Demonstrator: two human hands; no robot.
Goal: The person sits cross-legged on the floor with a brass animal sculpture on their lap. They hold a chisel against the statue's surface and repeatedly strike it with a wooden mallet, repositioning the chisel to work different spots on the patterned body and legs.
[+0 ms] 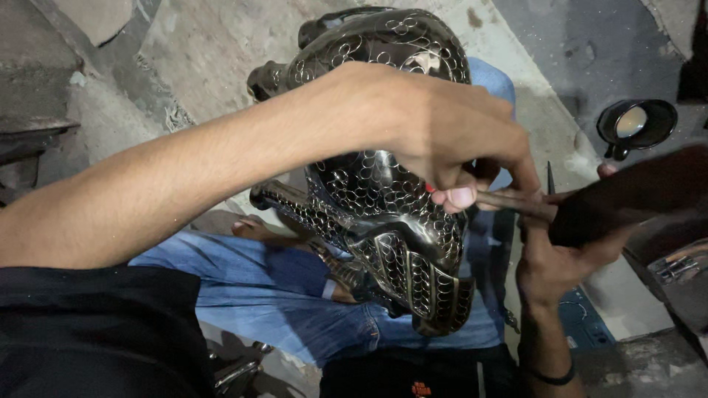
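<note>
A dark carved wooden figure [383, 214], covered in inlaid wire loops, rests on my lap over blue jeans [280, 295]. My left hand [457, 140] reaches across its top and pinches a thin metal punch [516, 203] lying roughly level, pointing right. My right hand [560, 258] is just right of the figure, gripping a dark wooden block-like mallet [634, 195] that meets the punch's end. A thin metal spike [550, 177] sticks up beside the mallet.
A small black round cup [636, 121] with a pale inside sits on the concrete floor at the right. A blue flat item [586, 320] lies by my right wrist. A bare foot [254, 228] shows left of the figure. Metal bits [682, 265] lie at far right.
</note>
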